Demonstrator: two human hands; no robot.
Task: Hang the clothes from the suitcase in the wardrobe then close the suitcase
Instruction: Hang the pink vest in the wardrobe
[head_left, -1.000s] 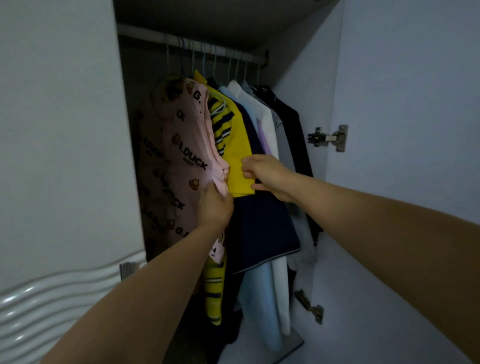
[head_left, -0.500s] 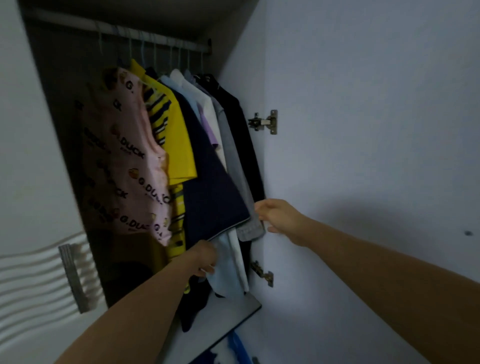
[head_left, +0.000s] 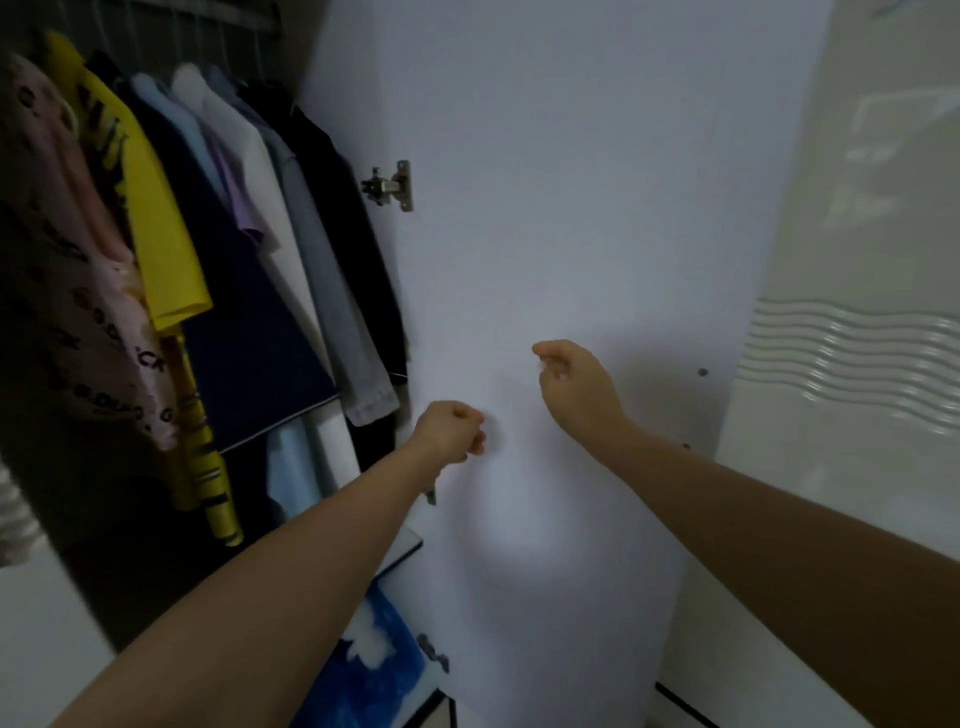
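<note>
Both hands, left (head_left: 451, 432) fisted, right (head_left: 574, 384) loosely curled, empty, now off the clothes (head_left: 249, 291).

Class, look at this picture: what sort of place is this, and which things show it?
Probably a bedroom, at an open wardrobe: clothes such as a yellow T-shirt hang from a rail, and a metal hinge joins the open white wardrobe door.

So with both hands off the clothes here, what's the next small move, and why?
Probably turn back to the suitcase. The left hand and right hand hold nothing and are in front of the open wardrobe door, while the clothes hang on the rail. Whether any clothes remain in the suitcase can't be seen; it is out of view.
</note>
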